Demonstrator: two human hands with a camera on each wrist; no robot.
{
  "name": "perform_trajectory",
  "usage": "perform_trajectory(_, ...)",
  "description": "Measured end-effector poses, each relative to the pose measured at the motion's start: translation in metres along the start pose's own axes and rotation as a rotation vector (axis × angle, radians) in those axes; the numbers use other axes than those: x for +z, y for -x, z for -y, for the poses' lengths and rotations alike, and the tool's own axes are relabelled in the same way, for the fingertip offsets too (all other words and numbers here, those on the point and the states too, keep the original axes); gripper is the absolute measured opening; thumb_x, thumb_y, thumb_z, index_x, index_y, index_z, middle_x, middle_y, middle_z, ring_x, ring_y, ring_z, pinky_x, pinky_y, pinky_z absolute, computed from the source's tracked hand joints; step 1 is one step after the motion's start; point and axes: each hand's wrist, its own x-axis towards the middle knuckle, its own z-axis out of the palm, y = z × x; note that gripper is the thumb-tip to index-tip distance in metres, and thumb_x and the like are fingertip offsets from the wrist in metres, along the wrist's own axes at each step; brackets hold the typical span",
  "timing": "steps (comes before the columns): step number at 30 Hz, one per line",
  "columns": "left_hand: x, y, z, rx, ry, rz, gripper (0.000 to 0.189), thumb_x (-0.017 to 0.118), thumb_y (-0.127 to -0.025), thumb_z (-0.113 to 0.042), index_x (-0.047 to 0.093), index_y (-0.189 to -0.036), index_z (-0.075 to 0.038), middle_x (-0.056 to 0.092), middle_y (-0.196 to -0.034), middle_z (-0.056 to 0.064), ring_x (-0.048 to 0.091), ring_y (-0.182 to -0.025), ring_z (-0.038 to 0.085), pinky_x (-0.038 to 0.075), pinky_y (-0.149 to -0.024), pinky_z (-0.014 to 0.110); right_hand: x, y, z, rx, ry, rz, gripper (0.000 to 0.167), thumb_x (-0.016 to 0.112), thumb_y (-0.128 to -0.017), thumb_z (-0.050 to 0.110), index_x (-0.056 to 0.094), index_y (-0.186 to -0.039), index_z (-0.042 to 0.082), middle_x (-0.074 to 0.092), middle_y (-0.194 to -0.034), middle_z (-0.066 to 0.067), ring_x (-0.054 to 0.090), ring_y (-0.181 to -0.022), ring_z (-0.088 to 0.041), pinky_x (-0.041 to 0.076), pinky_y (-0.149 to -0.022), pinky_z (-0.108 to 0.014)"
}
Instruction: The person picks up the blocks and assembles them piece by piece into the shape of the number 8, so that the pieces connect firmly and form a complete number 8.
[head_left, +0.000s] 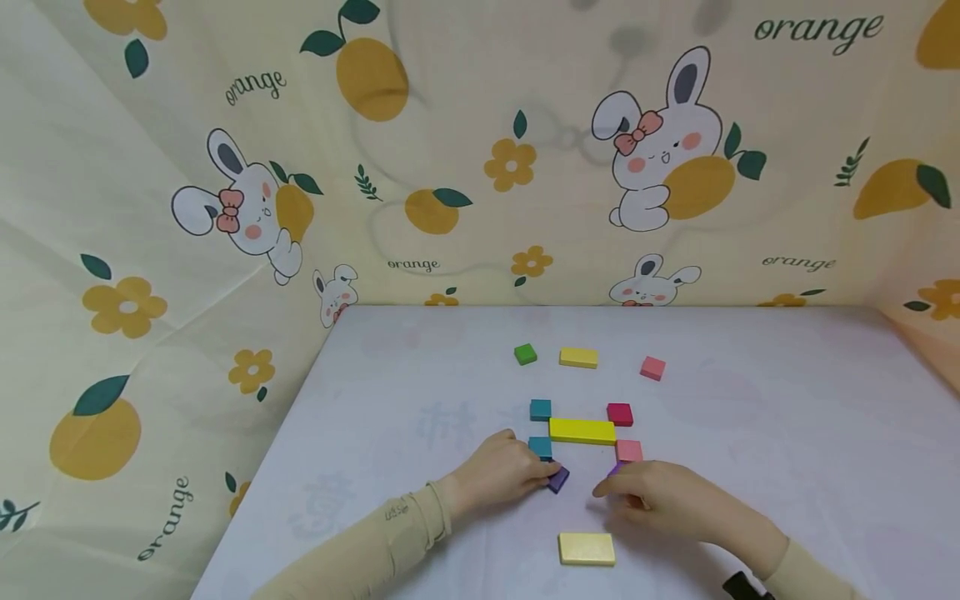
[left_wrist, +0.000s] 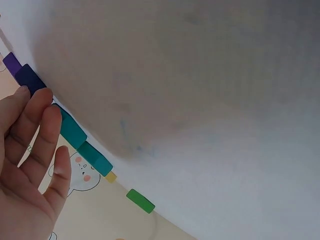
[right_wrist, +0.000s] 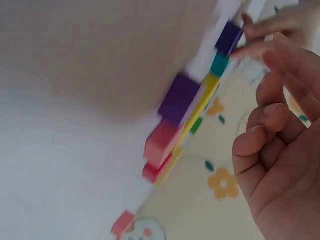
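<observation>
My left hand (head_left: 506, 471) pinches a small dark purple block (head_left: 557, 478) between thumb and fingertips, just in front of the nearer of two teal blocks (head_left: 540, 447). To the right, my right hand (head_left: 660, 496) hovers loosely curled by another purple block (head_left: 617, 469), which it partly hides. The right wrist view shows that purple block (right_wrist: 180, 98) apart from the fingers, beside a pink block (right_wrist: 163, 142). Between the teal pair and the pink and red blocks lies a long yellow block (head_left: 582, 431). The red block (head_left: 619, 414) sits behind the pink one.
Farther back lie a green block (head_left: 526, 354), a yellow block (head_left: 578, 357) and a pink block (head_left: 652, 368). A pale yellow block (head_left: 587, 549) rests near the front, between the forearms. A patterned cloth (head_left: 465, 150) rises behind the white table (head_left: 405, 367).
</observation>
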Motion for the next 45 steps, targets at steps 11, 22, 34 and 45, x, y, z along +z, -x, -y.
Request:
perform_trajectory(11, 0.002, -0.001, 0.001, -0.006, 0.012, 0.027, 0.026, 0.057, -0.091, -0.035, 0.065, -0.116, -0.033, 0.072, -0.083, -0.015, 0.047, -0.058, -0.003, 0.026, -0.061, 0.017, 0.02, 0.002, 0.021, -0.171, -0.005, 0.077, 0.025, 0.064, -0.086, 0.033, 0.07, -0.108, 0.026, 0.067, -0.087, 0.017, 0.045, -0.071, 0.008, 0.041, -0.062, -0.012)
perform_trajectory(22, 0.0, -0.003, 0.002, -0.03, 0.064, 0.046, 0.026, 0.056, -0.092, -0.035, 0.064, -0.117, -0.032, 0.073, -0.088, -0.015, 0.052, -0.063, -0.004, 0.036, -0.068, 0.018, 0.029, 0.001, 0.025, -0.161, 0.088, 0.066, 0.029, 0.07, -0.081, 0.024, 0.07, -0.109, 0.029, 0.054, -0.069, 0.018, 0.035, -0.062, 0.007, 0.035, -0.057, -0.01)
perform_trajectory(34, -0.002, -0.003, 0.002, -0.047, 0.096, 0.07, 0.027, 0.055, -0.092, -0.035, 0.064, -0.117, -0.031, 0.072, -0.093, -0.014, 0.059, -0.07, -0.005, 0.044, -0.076, 0.021, 0.024, -0.003, 0.02, -0.037, 0.205, 0.022, 0.03, 0.071, -0.079, 0.016, 0.072, -0.105, 0.029, 0.057, -0.064, 0.012, 0.034, -0.058, 0.002, 0.033, -0.055, -0.014)
perform_trajectory(45, -0.002, -0.004, 0.002, -0.049, 0.119, 0.088, 0.027, 0.055, -0.093, -0.034, 0.063, -0.118, -0.031, 0.073, -0.092, -0.014, 0.05, -0.063, -0.006, 0.033, -0.066, 0.015, 0.022, -0.008, 0.015, 0.022, 0.24, -0.058, 0.033, 0.073, -0.075, 0.013, 0.072, -0.104, 0.029, 0.061, -0.064, 0.013, 0.039, -0.06, 0.0, 0.037, -0.055, -0.016)
